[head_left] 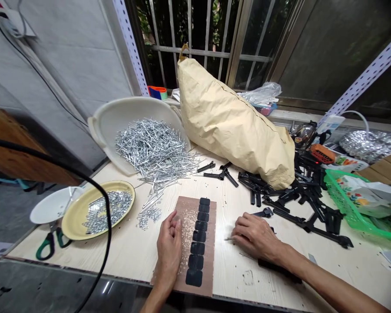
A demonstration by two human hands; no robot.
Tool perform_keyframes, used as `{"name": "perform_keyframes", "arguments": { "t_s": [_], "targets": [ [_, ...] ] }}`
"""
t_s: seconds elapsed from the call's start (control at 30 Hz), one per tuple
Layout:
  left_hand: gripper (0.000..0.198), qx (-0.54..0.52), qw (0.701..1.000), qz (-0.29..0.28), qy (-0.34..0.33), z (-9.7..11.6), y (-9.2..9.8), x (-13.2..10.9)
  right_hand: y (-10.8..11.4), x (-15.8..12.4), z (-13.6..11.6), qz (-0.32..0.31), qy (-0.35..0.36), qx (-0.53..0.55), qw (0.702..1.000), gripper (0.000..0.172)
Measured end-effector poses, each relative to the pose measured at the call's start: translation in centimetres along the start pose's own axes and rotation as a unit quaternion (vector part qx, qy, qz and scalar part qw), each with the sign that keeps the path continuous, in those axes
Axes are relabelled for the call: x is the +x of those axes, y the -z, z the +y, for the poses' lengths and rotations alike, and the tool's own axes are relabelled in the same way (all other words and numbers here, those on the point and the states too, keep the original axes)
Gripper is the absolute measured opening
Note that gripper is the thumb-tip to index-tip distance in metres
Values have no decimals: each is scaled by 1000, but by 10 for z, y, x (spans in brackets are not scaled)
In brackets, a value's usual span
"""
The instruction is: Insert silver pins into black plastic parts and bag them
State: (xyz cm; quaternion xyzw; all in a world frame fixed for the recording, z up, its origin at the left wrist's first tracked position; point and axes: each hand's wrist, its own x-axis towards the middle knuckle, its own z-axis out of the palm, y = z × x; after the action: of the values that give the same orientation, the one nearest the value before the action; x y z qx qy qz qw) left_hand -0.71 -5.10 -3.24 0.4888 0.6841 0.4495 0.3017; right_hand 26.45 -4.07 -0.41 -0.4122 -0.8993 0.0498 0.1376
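Note:
A brown board (210, 269) lies at the table's front edge, bearing a column of several black rounded-square pieces (198, 248). Small pale bits (188, 221) are scattered along its left side. My left hand (168, 248) rests at the board's left edge, its fingers curled in and the thumb against them; their contents are hidden. To the right of the board, my right hand (252, 234) is closed near the tabletop, fingertips down. Something small and thin, blurred, shows at those fingertips. A black part (280, 270) lies partly under my right wrist.
A white basin (107, 126) spills metal pins (153, 150). Beside it are a yellow plate (73, 217) of small metal discs and green-handled scissors (46, 248). Black plastic parts (313, 204) are heaped before a paper sack (234, 121). A green basket (342, 200) stands right. A black cable (108, 226) crosses the left.

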Motion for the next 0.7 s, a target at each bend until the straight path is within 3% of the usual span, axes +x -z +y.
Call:
{"name": "perform_keyframes", "arguments": {
  "t_s": [0.1,0.2,0.3,0.37,0.43,0.53,0.7],
  "targets": [
    [46,-3,1000,5,-1,2,-2,-1,3,36,25,61,-17,-42,997,21],
    [41,-13,1000,7,-11,3,0,-4,-11,99,50,117,-59,-80,988,26],
    [35,-9,999,23,-27,-1,14,-4,-38,155,70,104,-64,-110,986,20],
    [31,39,996,52,-53,-7,31,0,-57,175,77,96,-56,-113,987,19],
    [28,113,987,73,-93,-14,48,8,-71,181,81,94,-49,-105,989,21],
    [28,218,965,50,-138,-22,67,23,-80,176,81,89,-41,-118,988,26],
    [33,391,909,-3,-146,-24,58,55,-67,158,78,108,-64,-117,985,31]
  ]
}}
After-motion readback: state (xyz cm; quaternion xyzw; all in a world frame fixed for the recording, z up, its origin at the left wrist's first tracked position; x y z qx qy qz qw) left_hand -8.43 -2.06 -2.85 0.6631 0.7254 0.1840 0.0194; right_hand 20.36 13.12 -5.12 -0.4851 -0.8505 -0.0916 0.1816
